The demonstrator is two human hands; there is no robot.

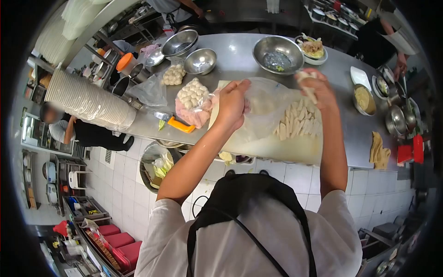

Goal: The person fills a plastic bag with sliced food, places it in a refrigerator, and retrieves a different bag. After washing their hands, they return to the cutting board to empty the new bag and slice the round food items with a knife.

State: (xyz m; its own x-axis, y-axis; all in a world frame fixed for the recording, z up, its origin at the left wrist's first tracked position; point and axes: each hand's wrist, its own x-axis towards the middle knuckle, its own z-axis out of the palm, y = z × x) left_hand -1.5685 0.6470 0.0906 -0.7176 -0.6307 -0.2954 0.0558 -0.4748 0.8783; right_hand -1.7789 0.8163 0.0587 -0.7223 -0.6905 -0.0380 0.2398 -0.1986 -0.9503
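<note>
One clear bag in left fingers' grip, right fingers closed around pale strips

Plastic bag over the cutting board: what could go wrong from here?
The left hand holds the thin plastic bag; its mouth might sag, so pale pieces in the right hand could miss it. The orange-handled knife lies near the counter's front edge, beside the left forearm, and might get knocked off.

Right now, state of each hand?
Left hand: closed, holding the clear plastic bag.
Right hand: closed on some pale pieces, motion-blurred.
</note>
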